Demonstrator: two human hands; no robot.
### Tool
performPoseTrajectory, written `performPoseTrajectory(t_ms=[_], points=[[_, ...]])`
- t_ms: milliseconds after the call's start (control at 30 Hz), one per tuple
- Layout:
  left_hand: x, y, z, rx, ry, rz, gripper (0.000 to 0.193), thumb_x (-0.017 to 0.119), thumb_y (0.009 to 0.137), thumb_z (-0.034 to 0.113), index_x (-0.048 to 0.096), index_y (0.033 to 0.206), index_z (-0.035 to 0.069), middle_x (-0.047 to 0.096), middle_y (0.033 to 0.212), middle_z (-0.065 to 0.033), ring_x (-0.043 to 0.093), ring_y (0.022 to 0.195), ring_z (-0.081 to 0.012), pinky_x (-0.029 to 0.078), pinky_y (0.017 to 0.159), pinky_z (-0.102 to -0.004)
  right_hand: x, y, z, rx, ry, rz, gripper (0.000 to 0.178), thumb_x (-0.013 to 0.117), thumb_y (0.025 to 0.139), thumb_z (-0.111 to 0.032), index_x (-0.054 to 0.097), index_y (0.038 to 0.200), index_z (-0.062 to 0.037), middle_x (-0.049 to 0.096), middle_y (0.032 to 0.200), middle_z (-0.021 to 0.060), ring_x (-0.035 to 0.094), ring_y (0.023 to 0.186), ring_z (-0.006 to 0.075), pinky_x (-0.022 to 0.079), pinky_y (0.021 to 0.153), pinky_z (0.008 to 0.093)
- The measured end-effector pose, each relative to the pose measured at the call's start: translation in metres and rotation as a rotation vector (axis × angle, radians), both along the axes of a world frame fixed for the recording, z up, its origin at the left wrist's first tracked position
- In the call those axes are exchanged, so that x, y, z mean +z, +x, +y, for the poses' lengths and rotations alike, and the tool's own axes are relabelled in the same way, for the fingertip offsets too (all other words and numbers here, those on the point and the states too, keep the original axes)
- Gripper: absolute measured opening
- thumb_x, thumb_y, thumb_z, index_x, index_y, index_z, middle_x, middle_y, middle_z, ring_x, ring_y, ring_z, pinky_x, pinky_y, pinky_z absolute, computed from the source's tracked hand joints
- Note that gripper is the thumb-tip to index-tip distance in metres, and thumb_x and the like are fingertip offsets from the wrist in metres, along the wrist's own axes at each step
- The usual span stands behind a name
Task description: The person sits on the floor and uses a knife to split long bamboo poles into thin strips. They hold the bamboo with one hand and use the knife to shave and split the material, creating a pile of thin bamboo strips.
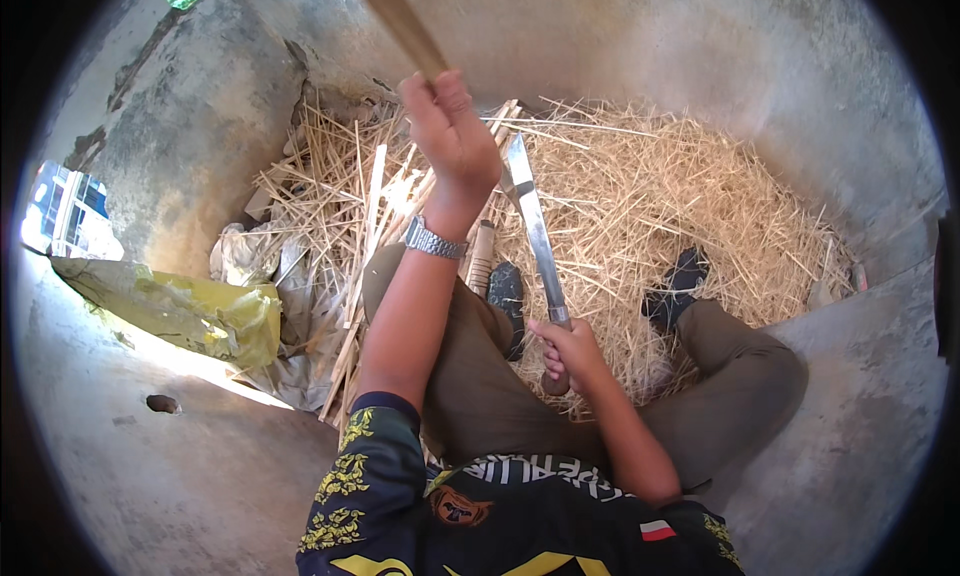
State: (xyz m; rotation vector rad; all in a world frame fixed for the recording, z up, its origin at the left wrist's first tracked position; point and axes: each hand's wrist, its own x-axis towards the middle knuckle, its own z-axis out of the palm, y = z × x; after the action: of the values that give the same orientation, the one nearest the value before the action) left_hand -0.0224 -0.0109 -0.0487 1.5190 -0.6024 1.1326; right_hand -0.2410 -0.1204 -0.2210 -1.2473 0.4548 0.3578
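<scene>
Between curved, stained grey walls (620,46) that look like concrete, a bed of pale, straw-like shavings (720,196) covers the ground, heaped most thickly toward its right side. Along the bed's left edge lie loose narrow strips (375,191), many pointing away from the person, others crossing them at a slant. Beyond that edge a yellowish sheet (220,316) sags below a bright opening, and a small round hole (163,404) shows in the surface nearer the person. The left hand (452,141), with a metal watch (435,238) at its wrist, is raised over the bed's far left corner and closed around a light brown strip (400,21), whose long axis slants away and to the left until it leaves the view; its far part is blurred. The right hand (572,351) is wrapped around the handle of a long knife (537,231) at the bed's near edge. The blade is above the middle of the bed, its long axis running away from the person with a slight lean left, the tip toward the far edge.
</scene>
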Motion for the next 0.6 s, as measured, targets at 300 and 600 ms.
performPoseTrajectory(t_ms=[300, 600], points=[[0.036, -0.015, 0.008, -0.011, 0.168, 0.084, 0.025, 0.065, 0.098, 0.015, 0.055, 0.083, -0.002, 0.059, 0.072, -0.0143, 0.057, 0.058, -0.0242, 0.047, 0.054, -0.0338, -0.031, -0.003, 0.022, -0.541, -0.202, -0.672, 0.031, 0.066, 0.092, -0.013, 0.051, 0.068, -0.0029, 0.046, 0.054, -0.0005, 0.040, 0.051, 0.0068, 0.034, 0.048, 0.0292], [0.036, -0.009, 0.018, 0.039, 0.192, 0.083, 0.021, 0.066, 0.099, 0.017, 0.066, 0.097, -0.004, 0.068, 0.079, -0.0091, 0.065, 0.069, -0.0106, 0.053, 0.062, -0.0249, -0.042, 0.013, 0.006, -0.139, -0.125, 0.079, 0.020, 0.066, 0.086, -0.014, 0.055, 0.073, -0.0050, 0.048, 0.053, 0.0002, 0.044, 0.037, 0.0111, 0.036, 0.035, 0.0287]])
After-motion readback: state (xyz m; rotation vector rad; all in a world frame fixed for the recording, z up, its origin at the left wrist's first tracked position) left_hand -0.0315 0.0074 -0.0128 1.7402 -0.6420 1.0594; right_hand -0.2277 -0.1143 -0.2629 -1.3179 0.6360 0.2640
